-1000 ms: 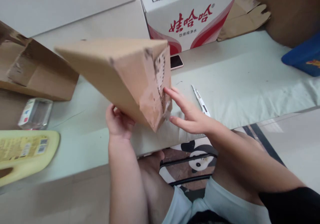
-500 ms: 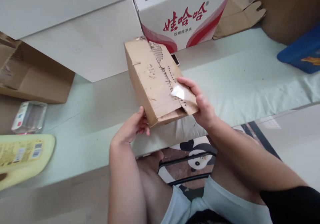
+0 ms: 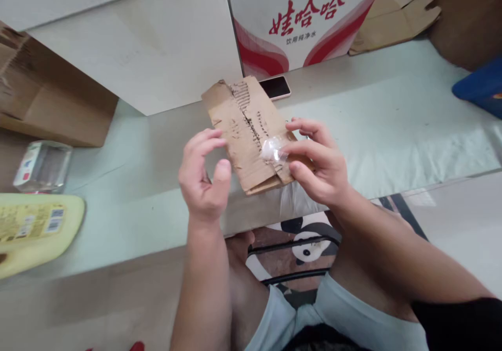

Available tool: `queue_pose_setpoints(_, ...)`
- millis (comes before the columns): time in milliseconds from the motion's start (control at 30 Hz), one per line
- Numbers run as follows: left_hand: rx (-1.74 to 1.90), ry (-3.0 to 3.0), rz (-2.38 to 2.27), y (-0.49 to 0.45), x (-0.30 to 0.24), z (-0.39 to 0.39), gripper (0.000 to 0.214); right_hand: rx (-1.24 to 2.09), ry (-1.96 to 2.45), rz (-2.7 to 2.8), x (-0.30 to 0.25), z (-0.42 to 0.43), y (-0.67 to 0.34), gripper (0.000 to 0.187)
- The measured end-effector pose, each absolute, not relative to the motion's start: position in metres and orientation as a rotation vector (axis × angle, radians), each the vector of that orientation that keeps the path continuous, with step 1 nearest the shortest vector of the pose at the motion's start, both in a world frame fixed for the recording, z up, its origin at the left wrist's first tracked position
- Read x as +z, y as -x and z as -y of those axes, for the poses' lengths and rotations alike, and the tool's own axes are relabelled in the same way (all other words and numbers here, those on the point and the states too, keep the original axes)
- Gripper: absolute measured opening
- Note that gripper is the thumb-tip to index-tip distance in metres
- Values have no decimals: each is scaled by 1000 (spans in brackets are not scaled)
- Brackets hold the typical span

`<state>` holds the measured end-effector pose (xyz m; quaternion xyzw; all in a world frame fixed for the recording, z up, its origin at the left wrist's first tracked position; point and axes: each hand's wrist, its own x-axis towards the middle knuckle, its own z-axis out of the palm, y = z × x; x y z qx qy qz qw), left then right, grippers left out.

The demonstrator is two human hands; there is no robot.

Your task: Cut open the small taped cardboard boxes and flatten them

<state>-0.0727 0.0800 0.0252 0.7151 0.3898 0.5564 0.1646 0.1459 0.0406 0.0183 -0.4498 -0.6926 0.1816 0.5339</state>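
A worn brown cardboard box point(image 3: 247, 152) rests on the pale green cloth in front of me, its top scuffed and torn along the middle. Shiny clear tape point(image 3: 273, 148) sticks to its near right part, and a flap at the near end stands slightly raised. On the box's left side my left hand point(image 3: 206, 170) hovers with thumb and fingers apart, holding nothing. My right hand point(image 3: 317, 160) is at the right edge with spread fingers; its fingertips are over or against the tape and cardboard, and I cannot tell how firmly they touch.
Behind the box lies a phone point(image 3: 275, 87). White cartons point(image 3: 137, 53) and a red-and-white water carton point(image 3: 306, 26) line the back. An open cardboard box point(image 3: 58, 89), a clear container point(image 3: 44, 167) and a yellow item point(image 3: 43, 230) stand left; a blue object point(image 3: 480, 89) is right.
The box has come down flat onto the cloth, uncovering more of the phone. My left hand has let go of its near corner and risen. My right hand's fingers have spread open.
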Motion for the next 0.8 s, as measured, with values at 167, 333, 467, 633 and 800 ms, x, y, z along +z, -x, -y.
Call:
queue_pose_setpoints(167, 1384, -2334, -970, 63, 27, -74, 27, 201, 945, 1833, 16, -40, -142, 32)
queue_pose_setpoints(333, 1354, -2361, -984, 57, 30, -73, 31, 196, 972, 1973, 25, -35, -143, 32)
queue_pose_setpoints(467, 1304, -2289, -1014, 53, 30, -72, 20, 303, 1045, 2043, 34, -33, -146, 28)
queue_pose_setpoints(633, 1284, -2109, -1066, 53, 28, -70, 44, 329, 1046, 2074, 35, -35, -148, 29)
queue_pose_setpoints(800, 1303, -2269, -1076, 56, 28, -73, 19, 314, 942, 1985, 27, -40, -148, 23)
